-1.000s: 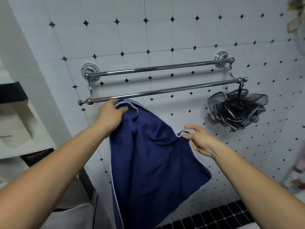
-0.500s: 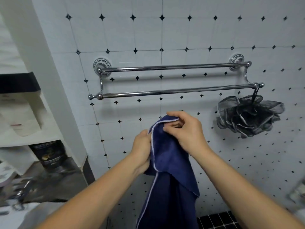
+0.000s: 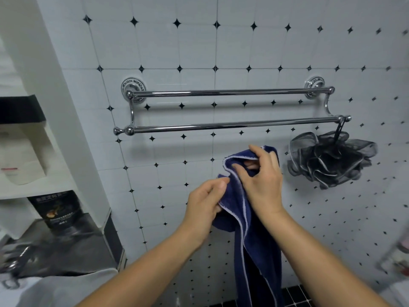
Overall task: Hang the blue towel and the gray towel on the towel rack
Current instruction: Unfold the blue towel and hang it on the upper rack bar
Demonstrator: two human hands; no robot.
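Fingers of my left hand (image 3: 203, 207) and right hand (image 3: 263, 185) both grip the bunched blue towel (image 3: 256, 262) below the towel rack (image 3: 232, 125); neither towel is hung yet, and the gray towel is out of sight.

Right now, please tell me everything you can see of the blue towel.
The blue towel is dark navy, of soft terry-like cloth, with a pale stitched border. It is bunched and folded, not spread. The right hand grips its top fold; the left hand pinches an edge lower and to the left. The rest hangs straight down, past the frame's bottom. It is held below the towel rack and does not touch it.
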